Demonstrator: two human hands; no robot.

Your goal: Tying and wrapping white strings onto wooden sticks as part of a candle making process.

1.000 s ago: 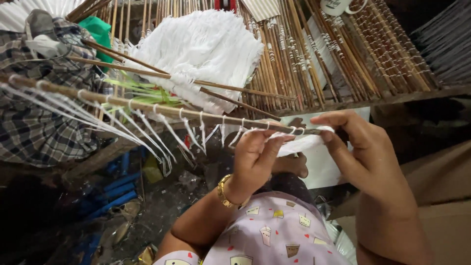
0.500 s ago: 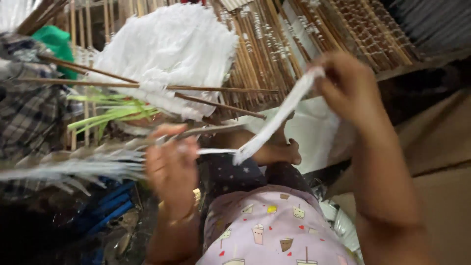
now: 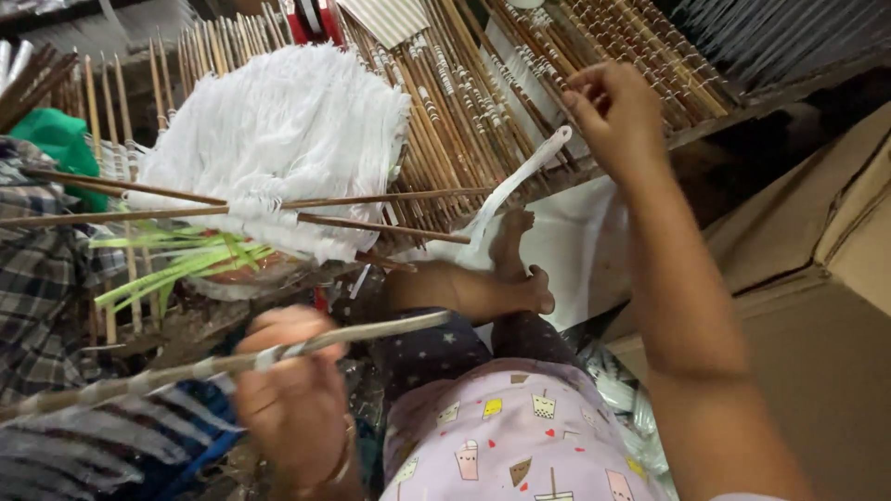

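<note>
My left hand (image 3: pixel 292 394) grips a thin stick (image 3: pixel 362 334) wound with white strips, low at the left, its fringed end running off to the left. My right hand (image 3: pixel 617 111) is raised at the upper right, fingers pinched on the top end of a long white strip (image 3: pixel 510 190). The strip hangs down toward my bare foot (image 3: pixel 515 269), which rests on a white sheet (image 3: pixel 594 250). A heap of white fringed strips (image 3: pixel 278 130) lies across two thin sticks ahead of me.
Rows of bamboo sticks (image 3: pixel 464 102) lean along the back. Green strips (image 3: pixel 186 255) lie left of centre, plaid cloth (image 3: pixel 37 288) at the far left, a green bag (image 3: pixel 56 139) above it. Cardboard boxes (image 3: pixel 826 278) stand at the right.
My left hand has dropped down and left with the wrapped stick. My right hand has pulled the white strip up and to the right, away from the stick.
</note>
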